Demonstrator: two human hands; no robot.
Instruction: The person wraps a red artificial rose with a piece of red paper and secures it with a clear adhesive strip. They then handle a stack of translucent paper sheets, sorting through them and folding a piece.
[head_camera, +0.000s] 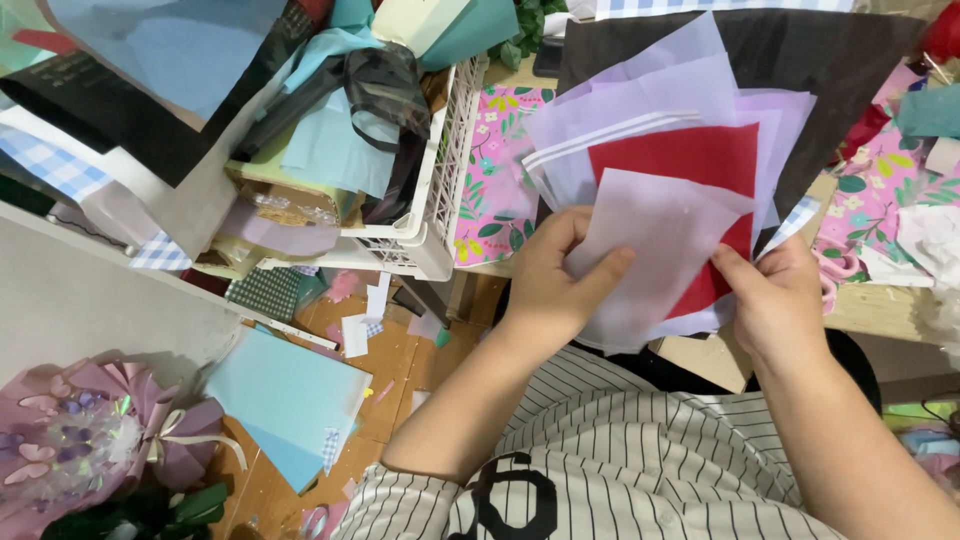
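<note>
Now my left hand (545, 285) and right hand (775, 300) pinch a fanned stack of lilac sheets (660, 240) by its lower corners, exposing the red sheet (690, 155) tucked between, above the floral-covered table (495, 190).

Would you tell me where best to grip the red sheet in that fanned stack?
Probably the red sheet by its upper edge, coming from above: that strip lies bare, while pale lilac sheets and both the left hand and right hand cover its lower part.
</note>
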